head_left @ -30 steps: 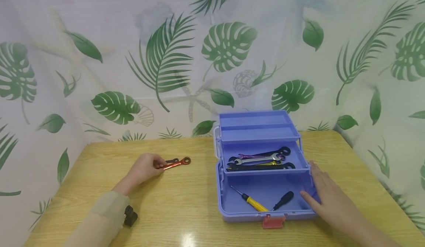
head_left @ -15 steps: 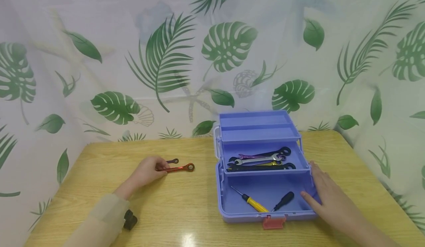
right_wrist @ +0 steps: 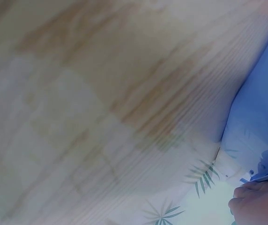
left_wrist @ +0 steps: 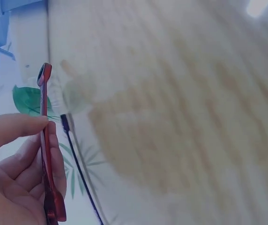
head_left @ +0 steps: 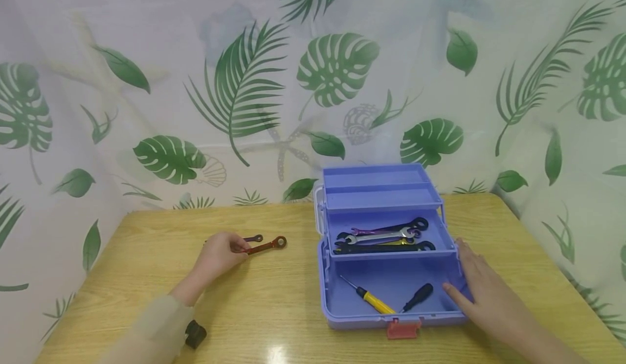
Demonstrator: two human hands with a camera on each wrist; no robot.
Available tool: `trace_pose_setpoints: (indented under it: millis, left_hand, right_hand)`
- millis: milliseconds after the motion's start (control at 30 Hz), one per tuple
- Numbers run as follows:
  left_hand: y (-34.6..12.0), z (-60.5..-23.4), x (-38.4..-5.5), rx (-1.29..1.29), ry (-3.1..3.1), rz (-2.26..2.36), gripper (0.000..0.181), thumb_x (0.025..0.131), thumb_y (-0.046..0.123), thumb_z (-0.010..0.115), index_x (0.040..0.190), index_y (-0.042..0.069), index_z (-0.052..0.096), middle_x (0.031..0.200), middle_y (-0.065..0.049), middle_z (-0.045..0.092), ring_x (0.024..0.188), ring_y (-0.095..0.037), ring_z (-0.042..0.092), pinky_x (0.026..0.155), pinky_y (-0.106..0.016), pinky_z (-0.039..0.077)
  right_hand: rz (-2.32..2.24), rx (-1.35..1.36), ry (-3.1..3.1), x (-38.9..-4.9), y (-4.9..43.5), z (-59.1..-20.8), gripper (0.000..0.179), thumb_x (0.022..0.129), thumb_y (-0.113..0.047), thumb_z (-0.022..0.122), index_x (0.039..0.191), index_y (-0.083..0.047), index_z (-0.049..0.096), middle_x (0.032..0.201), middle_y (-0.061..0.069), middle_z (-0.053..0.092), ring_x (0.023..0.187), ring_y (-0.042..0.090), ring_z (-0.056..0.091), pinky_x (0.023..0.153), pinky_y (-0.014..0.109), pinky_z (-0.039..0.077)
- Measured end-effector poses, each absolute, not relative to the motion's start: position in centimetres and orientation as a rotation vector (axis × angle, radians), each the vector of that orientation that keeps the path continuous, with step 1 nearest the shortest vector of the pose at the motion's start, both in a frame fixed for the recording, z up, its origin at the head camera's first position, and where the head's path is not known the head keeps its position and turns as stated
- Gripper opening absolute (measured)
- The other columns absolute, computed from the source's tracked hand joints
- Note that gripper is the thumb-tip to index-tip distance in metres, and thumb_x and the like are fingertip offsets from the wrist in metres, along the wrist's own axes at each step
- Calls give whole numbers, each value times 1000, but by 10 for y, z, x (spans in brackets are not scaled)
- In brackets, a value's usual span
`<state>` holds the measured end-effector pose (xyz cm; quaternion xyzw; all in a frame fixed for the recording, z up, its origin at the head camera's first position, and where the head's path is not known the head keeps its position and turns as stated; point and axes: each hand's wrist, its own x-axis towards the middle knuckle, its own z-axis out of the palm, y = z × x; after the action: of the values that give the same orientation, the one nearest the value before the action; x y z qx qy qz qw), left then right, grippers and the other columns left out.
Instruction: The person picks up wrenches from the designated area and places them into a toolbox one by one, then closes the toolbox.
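Observation:
Between thumb and fingers my left hand (head_left: 220, 258) pinches a red ratchet wrench (head_left: 268, 245), its ring end pointing right. In the left wrist view the red wrench (left_wrist: 45, 154) runs across the fingers, with the thumb pressed on its shank. A second, dark purple wrench (head_left: 254, 238) lies on the table just behind it, partly hidden by the hand. My right hand (head_left: 484, 293) rests with straight fingers against the right side of the blue-purple toolbox (head_left: 391, 320); only a bit of that hand (right_wrist: 260, 204) shows in the right wrist view.
The toolbox stands unfolded, with several wrenches (head_left: 381, 236) in its middle tray. A yellow screwdriver (head_left: 376, 300) and a black-handled screwdriver (head_left: 418, 297) lie in the bottom. A pink latch (head_left: 403, 330) hangs at the front. A leaf-patterned curtain (head_left: 264, 92) closes off the table's back.
The red wrench has shifted slightly right and swung a little, parting from the dark purple wrench, as my left hand adjusted its hold. My right hand has stayed at the toolbox.

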<state>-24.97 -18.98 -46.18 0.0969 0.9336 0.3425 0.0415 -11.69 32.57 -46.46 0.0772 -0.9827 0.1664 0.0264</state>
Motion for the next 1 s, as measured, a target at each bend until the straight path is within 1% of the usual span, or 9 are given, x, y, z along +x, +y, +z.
trace_pose_setpoints:
  millis: [133, 267, 400, 567, 733, 1000]
  left_hand:
    - [-186, -454, -246, 206, 2843, 1086, 5, 88, 1, 80, 92, 3, 81, 93, -10, 80, 85, -19, 74, 81, -39, 62]
    - [-182, -444, -244, 149, 2821, 1118, 6, 89, 2, 78, 94, 5, 82, 94, -9, 80, 86, -19, 73, 81, -37, 60]
    - [-177, -434, -242, 156, 2822, 1118, 6, 90, 5, 78, 95, 6, 83, 95, -10, 81, 87, -21, 72, 80, -35, 57]
    - [-172, -423, -242, 172, 2811, 1145, 8, 90, 4, 79, 98, 4, 82, 94, -10, 81, 87, -20, 73, 76, -30, 54]
    - [-167, -412, -243, 227, 2817, 1169, 11, 90, 4, 79, 100, 4, 83, 94, -11, 82, 86, -20, 75, 74, -30, 55]
    - [-155, -402, -241, 321, 2810, 1188, 10, 90, 4, 80, 99, 4, 83, 92, -10, 82, 83, -17, 75, 72, -29, 58]
  right_hand:
    - [524, 235, -3039, -116, 325, -465, 95, 106, -43, 61, 166, 9, 8, 167, 40, 24, 151, 60, 31, 126, 70, 22]
    - [524, 226, -3047, -115, 325, -464, 95, 107, -44, 61, 166, 9, 8, 168, 40, 23, 152, 60, 30, 126, 70, 22]
    - [512, 221, -3050, -116, 325, -463, 96, 107, -44, 60, 166, 9, 7, 167, 40, 23, 151, 60, 30, 123, 73, 26]
    - [509, 218, -3044, -116, 324, -463, 96, 106, -44, 61, 167, 8, 8, 168, 39, 22, 152, 60, 30, 123, 72, 26]
    - [502, 214, -3045, -117, 324, -463, 95, 106, -45, 61, 166, 9, 9, 168, 38, 23, 152, 60, 30, 122, 73, 28]
    - [489, 223, -3040, -117, 325, -464, 95, 106, -44, 61, 165, 11, 11, 168, 39, 23, 151, 60, 32, 119, 74, 30]
